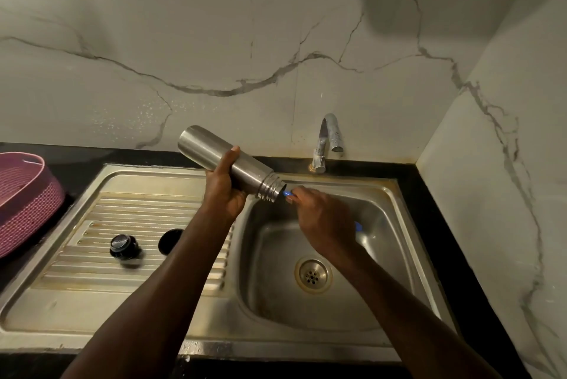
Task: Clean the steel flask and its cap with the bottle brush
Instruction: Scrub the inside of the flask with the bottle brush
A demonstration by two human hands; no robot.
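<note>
- I note the left hand [222, 191] held over the sink rim; its grip is wrapped round the middle of the steel flask [227, 161], thumb up the near side.
- The flask lies tilted, base up and to the left, threaded mouth down and to the right, above the left edge of the sink basin [383, 311].
- The right hand [322, 219] sits just beside the mouth, its grip closed on the blue handle of the bottle brush [287, 193]. A short blue piece shows between the fingers and the mouth; a second blue tip shows behind the hand. I cannot see the bristles.
- 1 black cap [124, 248] with a metal top rests on the ribbed drainboard [92, 283], well apart from the flask.
- 1 further dark round item [168, 240] lies near it, partly hidden by the left forearm; I cannot tell what it is.
- A pink basket [27, 200] stands on the dark desk [429, 194] at far left.
- The tap [326, 142] stands behind the basin.
</note>
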